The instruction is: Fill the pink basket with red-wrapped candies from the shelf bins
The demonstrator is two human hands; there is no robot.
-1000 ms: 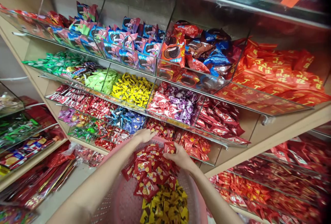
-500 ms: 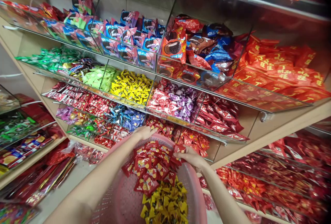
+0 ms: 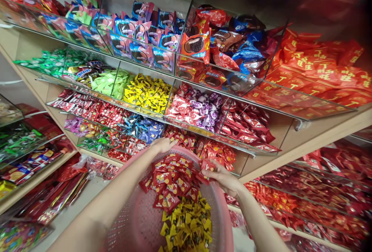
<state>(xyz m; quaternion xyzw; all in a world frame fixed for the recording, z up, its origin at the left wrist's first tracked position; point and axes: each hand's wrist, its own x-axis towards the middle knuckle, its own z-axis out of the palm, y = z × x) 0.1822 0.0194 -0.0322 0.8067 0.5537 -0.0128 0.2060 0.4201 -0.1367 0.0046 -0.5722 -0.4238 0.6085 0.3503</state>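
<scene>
A pink plastic basket [image 3: 132, 205] is tilted in front of me. My left hand [image 3: 164, 145] grips its far rim, fingers partly hidden beyond the edge. Red candy packets [image 3: 174, 182] with orange prints lie heaped in the upper part of the basket, and yellow-wrapped candies [image 3: 187, 223] fill the part nearer me. At the basket's right side, my right hand [image 3: 222, 176] is closed on a red candy packet [image 3: 208, 166], just above the inner wall. More red packets [image 3: 184, 137] sit in the shelf compartment right behind the rim.
A tiered shelf with clear dividers and a glass front edge [image 3: 203, 126] holds wrapped sweets. Yellow candies [image 3: 148, 93], purple candies [image 3: 205, 106] and cookie packs [image 3: 196, 46] sit there. Red packages [image 3: 314, 194] stock the lower right shelves; flat bags [image 3: 55, 197] stand at lower left.
The view has shifted slightly, with the shelf larger in it. My right hand has moved a little to the right with the red packet. My left hand stays at the rim.
</scene>
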